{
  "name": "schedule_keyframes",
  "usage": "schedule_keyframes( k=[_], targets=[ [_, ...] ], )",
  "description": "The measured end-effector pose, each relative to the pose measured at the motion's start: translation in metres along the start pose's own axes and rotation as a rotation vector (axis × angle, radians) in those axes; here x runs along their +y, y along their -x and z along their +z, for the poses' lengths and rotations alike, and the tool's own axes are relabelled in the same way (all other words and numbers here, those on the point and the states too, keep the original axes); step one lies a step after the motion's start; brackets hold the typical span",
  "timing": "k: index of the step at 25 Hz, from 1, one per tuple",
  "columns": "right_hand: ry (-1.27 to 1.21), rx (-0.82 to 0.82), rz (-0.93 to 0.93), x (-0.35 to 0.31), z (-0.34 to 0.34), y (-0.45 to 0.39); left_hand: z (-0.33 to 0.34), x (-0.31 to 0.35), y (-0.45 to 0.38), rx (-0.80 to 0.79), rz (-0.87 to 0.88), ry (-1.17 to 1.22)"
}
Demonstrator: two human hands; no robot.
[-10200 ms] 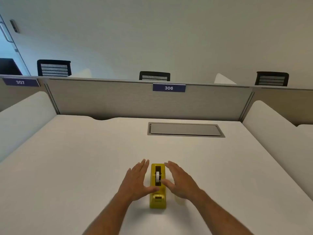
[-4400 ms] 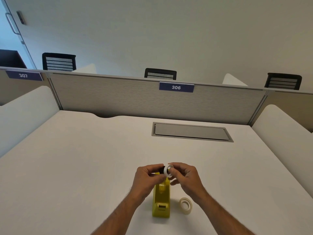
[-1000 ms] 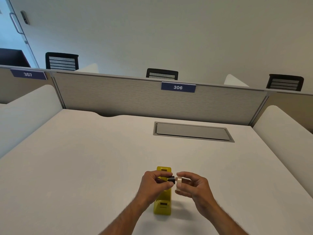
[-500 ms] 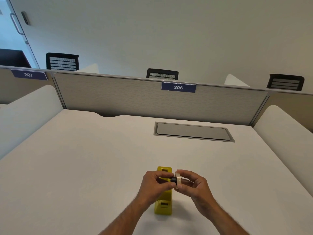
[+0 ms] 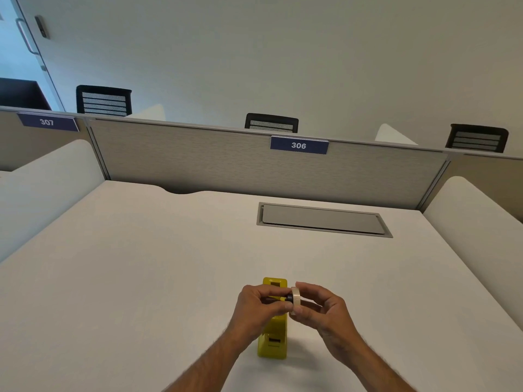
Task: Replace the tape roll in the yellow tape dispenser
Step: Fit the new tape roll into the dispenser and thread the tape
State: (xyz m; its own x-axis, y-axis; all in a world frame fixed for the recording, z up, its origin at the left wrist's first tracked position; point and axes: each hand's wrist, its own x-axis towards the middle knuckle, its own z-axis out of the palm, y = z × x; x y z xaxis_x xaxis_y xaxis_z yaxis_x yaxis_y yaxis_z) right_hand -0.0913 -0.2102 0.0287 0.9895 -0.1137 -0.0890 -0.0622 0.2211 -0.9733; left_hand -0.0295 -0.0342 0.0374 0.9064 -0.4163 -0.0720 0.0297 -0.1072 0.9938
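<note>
Your two hands meet just above the yellow tape dispenser (image 5: 272, 339), which stands on the white surface (image 5: 141, 264) close to you, its length running away from you. Your left hand (image 5: 259, 308) has its fingers curled round a small black spindle (image 5: 289, 297), of which only the right end shows past your fingertips. Your right hand (image 5: 325, 312) pinches a pale tape roll (image 5: 295, 301) between thumb and fingers; the roll stands on edge, its flat faces turned left and right, and its left face sits right against the end of the spindle. Whether the spindle has entered the roll's core you cannot tell from this angle. Both the roll and the spindle are held in the air over the dispenser's middle, touching neither the dispenser nor the surface as far as the view shows. The dispenser's far end peeks out above your left hand, and its near end with the cutter lies below your wrists.

Farther off, a grey cable hatch (image 5: 322, 220) is set flush in the surface, and a grey partition (image 5: 226, 159) behind it carries a blue label reading 306 (image 5: 299, 145).
</note>
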Motion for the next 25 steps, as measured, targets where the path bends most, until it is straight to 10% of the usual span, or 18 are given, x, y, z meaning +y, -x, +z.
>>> schedule_keyframes(
  k=[25],
  targets=[
    [0.654,0.139,-0.066,0.014,0.022,-0.031,-0.019,-0.02,-0.019,0.079,-0.004,-0.287]
  ],
)
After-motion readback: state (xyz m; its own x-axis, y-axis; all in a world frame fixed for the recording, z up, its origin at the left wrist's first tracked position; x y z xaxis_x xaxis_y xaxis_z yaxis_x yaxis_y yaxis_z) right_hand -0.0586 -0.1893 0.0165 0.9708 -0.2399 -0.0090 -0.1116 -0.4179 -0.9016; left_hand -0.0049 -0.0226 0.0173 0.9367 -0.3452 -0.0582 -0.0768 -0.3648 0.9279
